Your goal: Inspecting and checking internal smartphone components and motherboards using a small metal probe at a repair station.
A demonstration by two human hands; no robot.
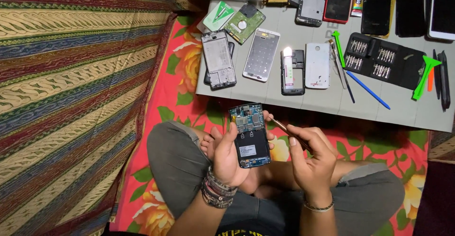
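Observation:
An opened phone [250, 135] with its blue circuit board bared lies in my left hand [226, 156], held upright over my crossed legs. My right hand [310, 155] grips a thin metal tool [283, 127] whose tip points at the phone's upper right edge. Whether the tip touches the phone cannot be made out. Bracelets ring both wrists.
A grey mat [327, 101] ahead carries several phone frames and back covers, a green circuit board [244, 23], a small lit lamp [287, 63], a black screwdriver bit set [379, 56], green and blue pry tools and more phones. A striped cloth [71, 98] lies to the left.

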